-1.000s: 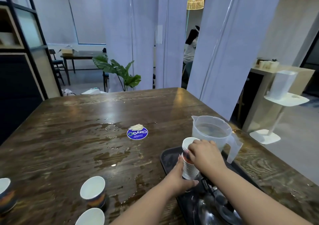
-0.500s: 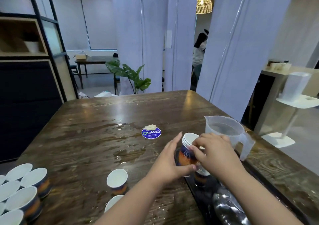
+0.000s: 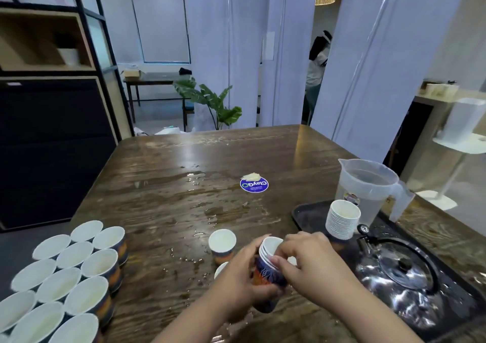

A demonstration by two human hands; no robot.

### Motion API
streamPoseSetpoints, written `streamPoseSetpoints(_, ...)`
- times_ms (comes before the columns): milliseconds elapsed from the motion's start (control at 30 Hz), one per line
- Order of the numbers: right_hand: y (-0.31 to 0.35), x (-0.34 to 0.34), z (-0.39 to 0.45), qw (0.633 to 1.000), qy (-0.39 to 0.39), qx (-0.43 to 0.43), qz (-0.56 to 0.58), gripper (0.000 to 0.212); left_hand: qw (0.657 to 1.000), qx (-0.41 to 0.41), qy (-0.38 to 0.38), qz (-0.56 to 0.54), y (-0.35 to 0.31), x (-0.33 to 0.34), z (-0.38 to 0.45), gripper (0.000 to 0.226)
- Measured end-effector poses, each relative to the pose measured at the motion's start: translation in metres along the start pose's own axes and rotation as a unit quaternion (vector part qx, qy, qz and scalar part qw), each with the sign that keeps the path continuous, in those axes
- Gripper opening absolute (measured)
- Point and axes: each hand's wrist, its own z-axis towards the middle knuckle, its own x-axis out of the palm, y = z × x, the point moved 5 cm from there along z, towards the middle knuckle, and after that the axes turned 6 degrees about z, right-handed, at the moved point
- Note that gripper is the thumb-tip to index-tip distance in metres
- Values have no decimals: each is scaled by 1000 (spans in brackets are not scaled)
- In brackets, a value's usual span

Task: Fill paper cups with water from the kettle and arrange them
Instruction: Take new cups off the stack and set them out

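Observation:
My left hand [image 3: 238, 282] grips a short nest of blue-and-orange paper cups [image 3: 267, 274] around its side, above the wooden table [image 3: 163, 184]. My right hand [image 3: 307, 262] pinches the rim of the top cup in that nest. A single cup [image 3: 222, 242] stands just left of the hands, and another cup [image 3: 220, 270] peeks out behind my left hand. A taller stack of cups [image 3: 342, 219] stands on the black tray [image 3: 302, 212]. The steel kettle [image 3: 402, 277] sits on the tray at the right. Several cups [image 3: 71, 274] stand grouped at the left edge.
A clear plastic jug [image 3: 368, 190] with water stands at the tray's far end. A blue round sticker [image 3: 254, 184] lies mid-table amid water puddles. Dark shelving stands to the left, white curtains and a plant beyond the table, and a person far behind.
The view swung left, bringing the cup group into sight. Both hands lifted a few cups off the tall stack and carried them left, off the tray, over the table.

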Motion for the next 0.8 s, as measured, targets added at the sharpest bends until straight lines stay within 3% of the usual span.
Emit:
streamPoseSetpoints(133, 20, 1, -4, 998, -57, -6, 11, 46, 999, 6, -8, 47, 17, -16, -16, 81)
streamPoseSetpoints(333, 35, -10, -11, 988, -141, 3, 57, 27, 1000, -6, -14, 19, 41, -35, -40, 92)
streamPoseSetpoints(400, 37, -13, -17, 977, -188, 4, 103, 19, 999, -11, -44, 22, 57, -47, -46, 96)
streamPoseSetpoints(533, 36, -19, -28, 957, -260, 12, 131, 24, 986, -41, -149, 66, 83, -81, -57, 90)
streamPoseSetpoints(667, 32, -2, -28, 967, -228, 32, 109, 23, 934, -131, -289, 163, 113, -110, -60, 88)
streamPoseSetpoints(800, 25, 25, -28, 985, -140, 64, 79, 20, 920, -217, -298, 133, 145, -112, -56, 86)
